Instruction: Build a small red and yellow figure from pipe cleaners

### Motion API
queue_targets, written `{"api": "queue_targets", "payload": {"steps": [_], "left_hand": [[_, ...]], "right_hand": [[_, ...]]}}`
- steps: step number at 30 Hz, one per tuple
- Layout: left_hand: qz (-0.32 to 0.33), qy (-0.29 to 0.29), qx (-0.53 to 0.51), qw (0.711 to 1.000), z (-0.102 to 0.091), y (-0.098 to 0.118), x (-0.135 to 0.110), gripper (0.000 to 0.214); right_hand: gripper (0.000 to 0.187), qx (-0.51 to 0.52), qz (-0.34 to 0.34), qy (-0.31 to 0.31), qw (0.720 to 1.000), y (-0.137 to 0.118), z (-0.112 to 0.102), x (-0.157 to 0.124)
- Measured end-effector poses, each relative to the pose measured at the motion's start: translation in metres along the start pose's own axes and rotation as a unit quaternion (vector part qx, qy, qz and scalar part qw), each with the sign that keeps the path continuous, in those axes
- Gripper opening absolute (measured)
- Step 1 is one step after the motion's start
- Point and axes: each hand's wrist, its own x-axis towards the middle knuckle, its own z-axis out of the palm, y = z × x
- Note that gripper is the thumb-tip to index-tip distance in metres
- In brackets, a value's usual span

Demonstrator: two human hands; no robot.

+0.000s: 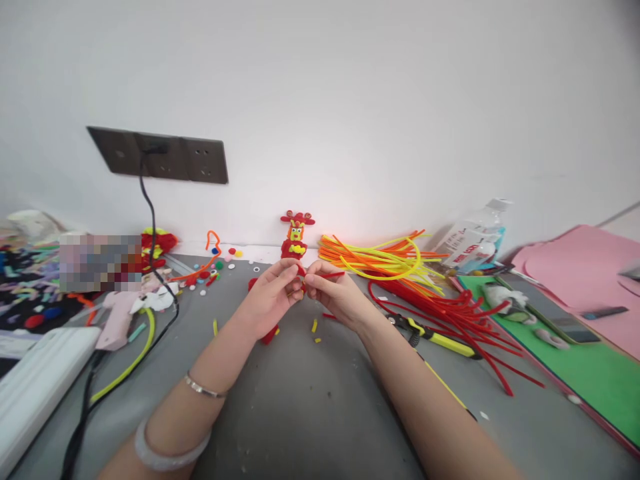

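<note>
My left hand (273,293) and my right hand (331,290) meet above the middle of the grey table, fingers pinched. Between them is a red pipe cleaner (334,275), whose end sticks out past my right fingers; the rest is mostly hidden by the fingertips. Just behind my hands a red and yellow figure (295,235) with a wide red hat stands against the wall. Red fuzzy pieces show partly behind and below my left hand. Short yellow pipe cleaner bits (315,327) lie under my hands.
Orange and yellow pipe cleaners (375,257) and red ones (450,310) lie right, near yellow-handled pliers (445,340). A bottle (475,233) stands behind. At left are a pink glue gun (117,313), a black cable (153,227), small pompoms and a white box (45,393).
</note>
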Motion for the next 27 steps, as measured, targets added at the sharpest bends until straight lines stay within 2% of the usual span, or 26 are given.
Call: {"api": "queue_targets", "payload": {"steps": [8, 13, 17, 22, 27], "left_hand": [[-0.025, -0.025, -0.038, 0.999, 0.0015, 0.0026, 0.0009, 0.015], [-0.031, 0.009, 0.008, 0.999, -0.0021, 0.0007, 0.0014, 0.020], [-0.051, 0.018, 0.025, 0.998, -0.0033, -0.0006, 0.0016, 0.020], [-0.078, -0.020, 0.013, 0.997, -0.0029, 0.0016, -0.0003, 0.019], [-0.153, -0.058, 0.020, 0.986, -0.0006, 0.0072, -0.0047, 0.024]], "right_hand": [[0.028, 0.005, -0.006, -0.006, 1.000, -0.0021, -0.0002, 0.0000], [0.029, -0.005, -0.053, 0.021, 0.998, -0.0024, -0.0011, 0.0009], [0.028, 0.006, -0.043, 0.022, 0.999, -0.0017, -0.0023, 0.0011], [0.023, -0.021, -0.066, -0.024, 0.997, -0.0027, -0.0057, 0.0003], [0.023, -0.084, -0.110, -0.044, 0.989, -0.0022, -0.0087, -0.0006]]}}
